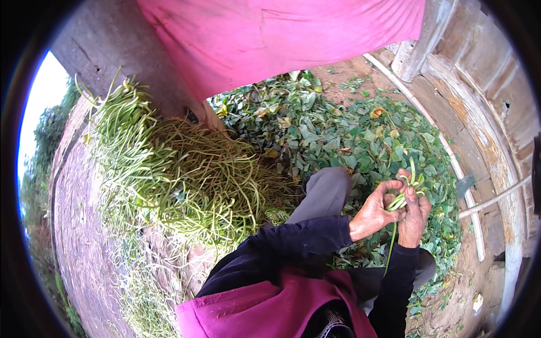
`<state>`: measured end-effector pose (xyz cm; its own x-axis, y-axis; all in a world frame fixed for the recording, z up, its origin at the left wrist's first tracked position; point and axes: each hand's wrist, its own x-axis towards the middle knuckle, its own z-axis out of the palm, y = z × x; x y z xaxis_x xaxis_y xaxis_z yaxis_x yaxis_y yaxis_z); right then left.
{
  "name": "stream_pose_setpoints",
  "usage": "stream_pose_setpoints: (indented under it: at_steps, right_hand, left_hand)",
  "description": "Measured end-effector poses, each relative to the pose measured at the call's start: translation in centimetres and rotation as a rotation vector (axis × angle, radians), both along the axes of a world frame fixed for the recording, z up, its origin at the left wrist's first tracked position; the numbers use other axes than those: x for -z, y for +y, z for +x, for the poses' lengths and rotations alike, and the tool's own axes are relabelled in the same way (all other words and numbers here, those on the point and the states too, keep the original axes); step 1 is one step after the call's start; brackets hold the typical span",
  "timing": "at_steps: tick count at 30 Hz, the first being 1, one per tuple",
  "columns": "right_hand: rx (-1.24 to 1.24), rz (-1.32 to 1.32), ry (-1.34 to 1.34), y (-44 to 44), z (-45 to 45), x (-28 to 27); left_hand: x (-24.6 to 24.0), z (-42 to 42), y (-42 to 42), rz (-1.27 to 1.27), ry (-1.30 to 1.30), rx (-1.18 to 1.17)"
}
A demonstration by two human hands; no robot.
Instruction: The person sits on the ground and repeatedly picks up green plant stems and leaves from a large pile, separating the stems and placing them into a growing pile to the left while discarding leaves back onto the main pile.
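Both hands meet at the right of the view, above a heap of green leaves (359, 139). My left hand (374, 213) is closed around a small bundle of green stems (397, 203). Close against it, my right hand (414, 217) pinches the same bundle near its upper end, thumb and fingertips on the stems. Short stem ends stick up above the fingers, and one long stem (391, 249) hangs below the hands. A large pile of stripped green stems (203, 177) lies to the left of my bent knee.
A pink cloth (287, 38) hangs across the top, beside a thick grey post (127, 55). Along the right run a pale pole (458, 169) and a weathered wooden beam (486, 139). More loose stems (148, 295) are scattered at the lower left.
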<state>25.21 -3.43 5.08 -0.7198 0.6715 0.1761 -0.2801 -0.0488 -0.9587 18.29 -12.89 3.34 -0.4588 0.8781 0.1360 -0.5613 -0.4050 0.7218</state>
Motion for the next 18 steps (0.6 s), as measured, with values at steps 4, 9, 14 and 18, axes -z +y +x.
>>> stream_pose_setpoints:
  at_steps: [4, 9, 14, 18]
  right_hand:
    - [-0.081, 0.062, 0.028, -1.2, -1.2, -1.4]
    - [-0.323, -0.054, 0.145, -2.6, -2.8, -2.9]
    - [-0.539, -0.164, 0.158, -5.9, -5.3, -3.9]
    - [-0.830, -0.424, 0.323, -10.8, -8.7, -4.0]
  left_hand:
    - [-1.1, -1.7, -1.8, -0.014, 0.132, 0.118]
    - [-2.2, -3.9, -5.2, 0.013, -0.070, 0.399]
    - [-4.6, -4.8, -11.0, -0.042, -0.083, 0.277]
    - [-8.1, -6.1, -18.2, -0.398, 0.434, -0.069]
